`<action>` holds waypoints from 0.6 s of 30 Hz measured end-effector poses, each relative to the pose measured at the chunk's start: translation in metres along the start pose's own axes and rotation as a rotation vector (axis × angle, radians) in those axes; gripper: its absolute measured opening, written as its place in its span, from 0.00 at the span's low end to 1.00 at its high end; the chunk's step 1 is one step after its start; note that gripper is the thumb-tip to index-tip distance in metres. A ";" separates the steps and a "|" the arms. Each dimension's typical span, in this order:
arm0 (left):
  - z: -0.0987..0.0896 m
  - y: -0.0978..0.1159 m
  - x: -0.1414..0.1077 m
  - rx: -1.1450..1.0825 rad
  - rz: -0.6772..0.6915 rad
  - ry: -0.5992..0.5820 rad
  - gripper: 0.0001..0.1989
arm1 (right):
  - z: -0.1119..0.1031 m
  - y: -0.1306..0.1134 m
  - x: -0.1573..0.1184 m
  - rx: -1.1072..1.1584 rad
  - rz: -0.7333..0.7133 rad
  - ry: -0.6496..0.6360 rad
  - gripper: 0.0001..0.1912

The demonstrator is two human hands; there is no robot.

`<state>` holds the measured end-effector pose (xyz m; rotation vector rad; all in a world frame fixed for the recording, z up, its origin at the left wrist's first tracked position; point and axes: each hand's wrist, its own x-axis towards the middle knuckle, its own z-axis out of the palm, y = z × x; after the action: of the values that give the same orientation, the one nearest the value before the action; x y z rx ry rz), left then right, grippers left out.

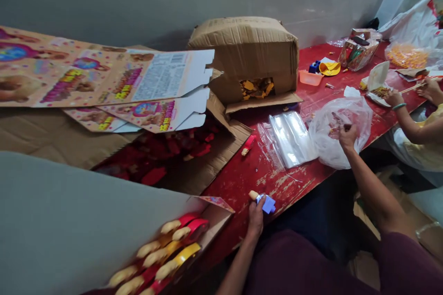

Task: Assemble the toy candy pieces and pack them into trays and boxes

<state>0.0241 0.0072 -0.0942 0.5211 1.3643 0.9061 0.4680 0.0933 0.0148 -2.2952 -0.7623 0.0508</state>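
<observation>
My left hand grips a small blue plastic toy piece with a cream tip, just above the worn red table near its front edge. My right hand rests at the mouth of a loose clear plastic bag and pinches its film. Some small items lie inside the bag, too blurred to identify. A stack of flat clear plastic bags lies between my hands, to the left of the loose bag.
An open cardboard box holds yellow pieces. Printed flat cartons lie to the left. Toy pieces fill an open carton at lower left. On the right, a co-worker's hands work near a white bag of orange pieces.
</observation>
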 end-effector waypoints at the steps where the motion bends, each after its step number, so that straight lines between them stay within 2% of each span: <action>1: 0.002 0.002 -0.001 -0.023 -0.010 -0.011 0.24 | -0.009 -0.005 -0.005 0.047 -0.012 0.016 0.23; 4: 0.010 0.014 -0.004 -0.105 -0.060 -0.054 0.20 | -0.039 -0.024 -0.038 0.400 -0.080 -0.051 0.20; 6: 0.018 0.029 -0.010 -0.165 -0.096 -0.090 0.18 | -0.056 -0.041 -0.074 0.724 -0.138 -0.195 0.16; 8: 0.027 0.052 -0.022 -0.254 -0.099 -0.144 0.16 | -0.069 -0.059 -0.119 0.893 -0.170 -0.373 0.14; 10: 0.034 0.082 -0.039 -0.425 -0.023 -0.266 0.15 | -0.076 -0.075 -0.165 0.917 -0.176 -0.527 0.13; 12: 0.037 0.115 -0.055 -0.583 0.055 -0.327 0.14 | -0.078 -0.088 -0.206 0.882 -0.199 -0.638 0.13; 15: 0.035 0.153 -0.075 -0.693 0.129 -0.333 0.14 | -0.071 -0.101 -0.256 0.805 -0.269 -0.737 0.13; 18: 0.027 0.170 -0.091 -0.708 0.199 -0.305 0.13 | -0.061 -0.111 -0.297 0.801 -0.352 -0.777 0.13</action>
<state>0.0126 0.0374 0.0971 0.2290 0.6545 1.3308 0.1810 -0.0396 0.0795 -1.3153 -1.2330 0.9439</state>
